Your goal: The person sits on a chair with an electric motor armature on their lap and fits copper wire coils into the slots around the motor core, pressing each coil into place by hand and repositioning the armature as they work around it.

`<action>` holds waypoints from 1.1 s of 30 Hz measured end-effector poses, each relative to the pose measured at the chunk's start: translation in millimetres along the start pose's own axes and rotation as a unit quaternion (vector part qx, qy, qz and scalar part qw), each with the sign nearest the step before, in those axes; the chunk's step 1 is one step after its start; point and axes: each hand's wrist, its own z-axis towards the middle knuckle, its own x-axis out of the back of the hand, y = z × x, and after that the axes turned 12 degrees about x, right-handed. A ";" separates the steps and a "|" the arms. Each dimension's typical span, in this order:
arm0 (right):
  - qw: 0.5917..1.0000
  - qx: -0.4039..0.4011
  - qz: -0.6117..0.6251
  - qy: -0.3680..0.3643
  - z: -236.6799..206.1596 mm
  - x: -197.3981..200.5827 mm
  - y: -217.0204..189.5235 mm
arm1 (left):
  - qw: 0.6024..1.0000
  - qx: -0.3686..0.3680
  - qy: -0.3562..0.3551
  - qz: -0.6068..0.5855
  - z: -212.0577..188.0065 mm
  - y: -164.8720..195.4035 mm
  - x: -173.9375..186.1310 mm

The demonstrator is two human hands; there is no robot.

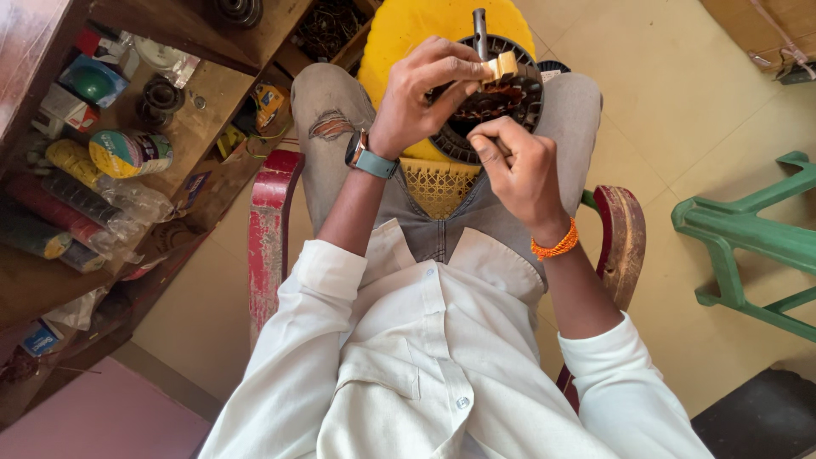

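Motor stator worked on the lap, both hands engaged at its winding face.

The round black stator (497,106), with its metal shaft (480,30) pointing away, rested on the person's knees over a yellow stool (399,34). The left hand (425,89) had its fingers clamped on a small tan block (501,65) at the far rim; the right hand (514,166) had its fingers pinched together at the near windings, on what could not be made out. Nothing but the knees steadied the stator, so in my judgement a hard pull could tip it to the tiled floor (680,119) or nick the copper windings. The cluttered wooden shelf (200,115) stood close at left with tape rolls (127,153), and a green plastic chair (748,242) at right.
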 end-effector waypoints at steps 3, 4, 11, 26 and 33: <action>0.998 0.026 0.060 0.008 -0.7 5.5 3.7 | 1.000 0.006 0.013 -0.006 1.6 -3.0 -5.5; 0.998 0.035 0.047 0.003 -0.3 7.6 5.5 | 1.000 0.007 0.013 0.001 2.4 -4.0 -6.9; 0.998 0.006 0.063 0.027 4.6 44.0 41.5 | 1.000 0.012 0.019 0.022 7.4 -6.5 -19.9; 0.985 -0.085 0.129 0.079 6.0 111.2 109.0 | 0.998 0.000 -0.015 0.060 30.5 9.8 -64.9; 0.985 -0.034 0.153 0.073 21.6 81.9 109.4 | 0.973 0.199 0.056 -0.106 21.4 -7.0 -69.7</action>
